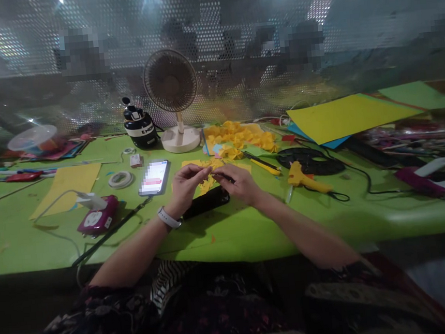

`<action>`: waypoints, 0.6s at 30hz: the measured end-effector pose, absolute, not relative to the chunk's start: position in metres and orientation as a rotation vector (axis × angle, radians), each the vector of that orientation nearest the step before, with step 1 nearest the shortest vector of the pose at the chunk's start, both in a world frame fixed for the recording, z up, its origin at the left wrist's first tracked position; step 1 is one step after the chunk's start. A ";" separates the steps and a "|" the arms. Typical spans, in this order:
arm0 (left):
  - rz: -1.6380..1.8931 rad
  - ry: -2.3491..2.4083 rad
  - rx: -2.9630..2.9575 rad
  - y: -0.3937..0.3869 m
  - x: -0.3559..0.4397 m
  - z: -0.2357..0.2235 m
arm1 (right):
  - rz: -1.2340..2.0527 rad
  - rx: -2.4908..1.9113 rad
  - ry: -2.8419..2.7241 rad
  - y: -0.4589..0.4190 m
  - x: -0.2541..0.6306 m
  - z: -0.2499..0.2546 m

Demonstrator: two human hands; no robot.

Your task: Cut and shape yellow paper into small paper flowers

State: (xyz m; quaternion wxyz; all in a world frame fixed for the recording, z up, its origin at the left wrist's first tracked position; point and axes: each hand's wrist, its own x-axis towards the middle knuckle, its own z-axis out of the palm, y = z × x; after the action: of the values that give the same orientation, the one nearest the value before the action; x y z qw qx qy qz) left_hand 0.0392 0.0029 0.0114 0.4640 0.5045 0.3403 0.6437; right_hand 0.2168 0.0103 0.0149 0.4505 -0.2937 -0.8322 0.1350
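Observation:
My left hand (pixel 187 186) and my right hand (pixel 239 182) meet over the green table (pixel 251 227), fingers pinched together on a small piece of yellow paper (pixel 209 177). The left wrist wears a white watch band (pixel 168 218). Under the hands lies a dark flat phone-like object (pixel 207 202). A yellow sheet (pixel 191 164) lies just behind the hands. A heap of folded yellow paper pieces (pixel 239 137) sits further back.
A lit phone (pixel 154 177), tape roll (pixel 121 179), pink device with white plug (pixel 97 215) and yellow sheet (pixel 68 186) lie left. A fan (pixel 172 96) and black jug (pixel 140 126) stand behind. A yellow glue gun (pixel 305 178), black coil (pixel 309 160) and large coloured sheets (pixel 343 117) lie right.

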 end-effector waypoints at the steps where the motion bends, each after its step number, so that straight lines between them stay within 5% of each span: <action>1: 1.577 0.833 1.251 0.003 0.039 0.012 | 0.339 -0.719 -2.050 0.011 0.217 0.015; 18: 1.604 0.835 1.236 0.004 0.040 0.013 | 0.336 -0.651 -2.049 0.014 0.219 0.013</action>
State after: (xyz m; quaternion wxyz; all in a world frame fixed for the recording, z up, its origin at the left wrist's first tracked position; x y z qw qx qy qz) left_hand 0.0400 0.0038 0.0135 0.4578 0.5016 0.3389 0.6511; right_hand 0.2188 0.0138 0.0126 0.4641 -0.2650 -0.8340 0.1368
